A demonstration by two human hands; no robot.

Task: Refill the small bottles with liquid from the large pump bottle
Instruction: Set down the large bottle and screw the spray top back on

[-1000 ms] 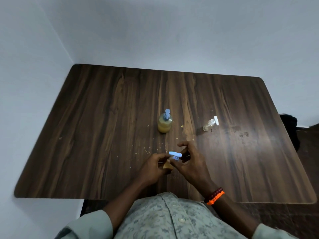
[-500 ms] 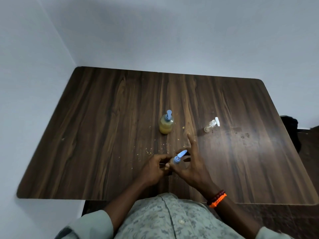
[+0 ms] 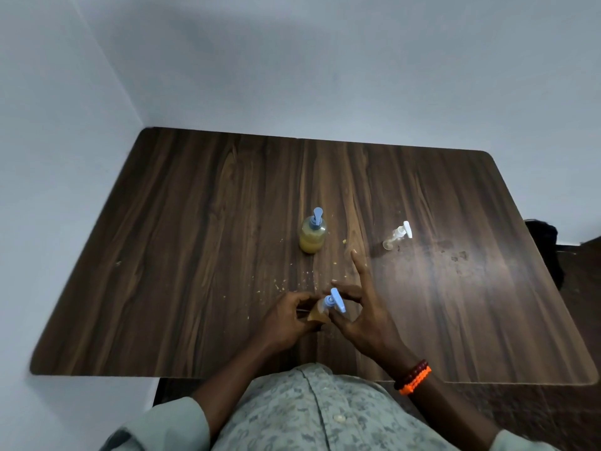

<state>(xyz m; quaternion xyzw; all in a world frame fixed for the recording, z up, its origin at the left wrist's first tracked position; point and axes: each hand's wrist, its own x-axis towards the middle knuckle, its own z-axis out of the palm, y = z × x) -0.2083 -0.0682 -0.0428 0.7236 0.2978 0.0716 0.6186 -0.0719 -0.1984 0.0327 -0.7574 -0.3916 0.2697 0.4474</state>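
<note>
My left hand (image 3: 286, 317) grips small amber bottle (image 3: 317, 313) at 6 o'clock on bench (image 3: 195, 255); right hand (image 3: 361, 314) fingers pinch its blue pump cap (image 3: 335, 299). Light, rigid plastic, likely slick; hold body, twist collar. Large pump bottle (image 3: 313, 234) at 12.

You wear a pale grey-green shirt (image 3: 325, 415) with a darker mottled, leaf-like print, filling the bottom centre of the frame. A small pale button (image 3: 339, 418) sits on its placket. Both sleeves are rolled up, cuffs at lower left and lower right. On your right wrist sit two bracelets: dark red beads (image 3: 410, 373) and a bright orange braided band (image 3: 417, 381).
</note>
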